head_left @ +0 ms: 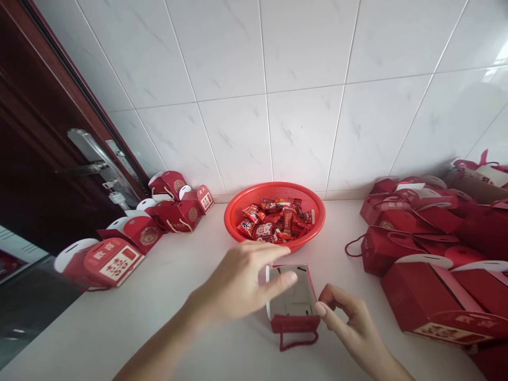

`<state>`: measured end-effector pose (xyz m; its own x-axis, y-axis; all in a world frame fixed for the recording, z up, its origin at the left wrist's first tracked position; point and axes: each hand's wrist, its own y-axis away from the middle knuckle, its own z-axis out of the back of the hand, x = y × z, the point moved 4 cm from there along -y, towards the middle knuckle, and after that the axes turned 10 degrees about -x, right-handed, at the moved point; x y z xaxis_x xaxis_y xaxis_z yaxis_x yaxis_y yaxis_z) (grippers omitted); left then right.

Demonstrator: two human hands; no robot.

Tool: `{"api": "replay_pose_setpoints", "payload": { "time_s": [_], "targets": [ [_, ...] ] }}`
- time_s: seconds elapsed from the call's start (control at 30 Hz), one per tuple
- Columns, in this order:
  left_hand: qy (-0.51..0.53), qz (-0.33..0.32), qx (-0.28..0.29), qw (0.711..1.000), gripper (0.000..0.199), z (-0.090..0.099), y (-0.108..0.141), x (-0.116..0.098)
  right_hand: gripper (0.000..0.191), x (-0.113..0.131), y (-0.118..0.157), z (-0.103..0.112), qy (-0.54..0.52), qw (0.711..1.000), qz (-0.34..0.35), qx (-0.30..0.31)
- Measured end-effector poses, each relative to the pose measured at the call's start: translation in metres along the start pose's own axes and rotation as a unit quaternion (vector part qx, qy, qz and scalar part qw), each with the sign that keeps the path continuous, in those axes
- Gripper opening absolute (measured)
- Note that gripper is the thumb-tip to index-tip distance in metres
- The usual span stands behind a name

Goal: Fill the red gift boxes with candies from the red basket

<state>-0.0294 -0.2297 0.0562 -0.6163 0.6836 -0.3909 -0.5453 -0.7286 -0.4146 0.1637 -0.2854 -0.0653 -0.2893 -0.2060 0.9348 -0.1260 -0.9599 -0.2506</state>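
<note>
A small red gift box point(294, 324) stands with its top open in front of me, its pale inside showing and a red cord handle point(298, 345) hanging from the near side. My left hand point(248, 280) is above the box's left edge, thumb and fingers apart, with nothing in it. At the box's right wall, my right hand point(349, 320) has thumb and forefinger curled in at the edge. Just behind the box sits a red plastic basket point(309, 235) of wrapped candies point(272, 219).
Closed red gift boxes point(115, 262) line the table's left side. Many more red boxes point(428, 293) crowd the right side. A white tiled wall point(301, 132) rises behind the white table point(190, 280). At the left stands a dark wooden door point(43, 121) with a metal handle.
</note>
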Motion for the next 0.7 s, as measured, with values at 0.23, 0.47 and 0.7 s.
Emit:
{"api": "replay_pose_setpoints", "payload": {
  "time_s": [0.23, 0.47, 0.7],
  "targets": [
    [-0.061, 0.066, 0.008, 0.996, 0.034, 0.005, -0.078, 0.065, 0.052, 0.004, -0.002, 0.003, -0.003, 1.0, 0.023, -0.02],
    [-0.106, 0.045, 0.125, 0.985, 0.073, -0.06, -0.134, 0.105, 0.049, -0.003, 0.0, 0.003, 0.015, 0.999, 0.031, -0.029],
    [-0.067, 0.067, 0.085, 0.992, 0.06, -0.076, -0.14, 0.123, 0.044, 0.004, 0.003, 0.002, 0.022, 0.996, 0.079, -0.027]
  ]
}}
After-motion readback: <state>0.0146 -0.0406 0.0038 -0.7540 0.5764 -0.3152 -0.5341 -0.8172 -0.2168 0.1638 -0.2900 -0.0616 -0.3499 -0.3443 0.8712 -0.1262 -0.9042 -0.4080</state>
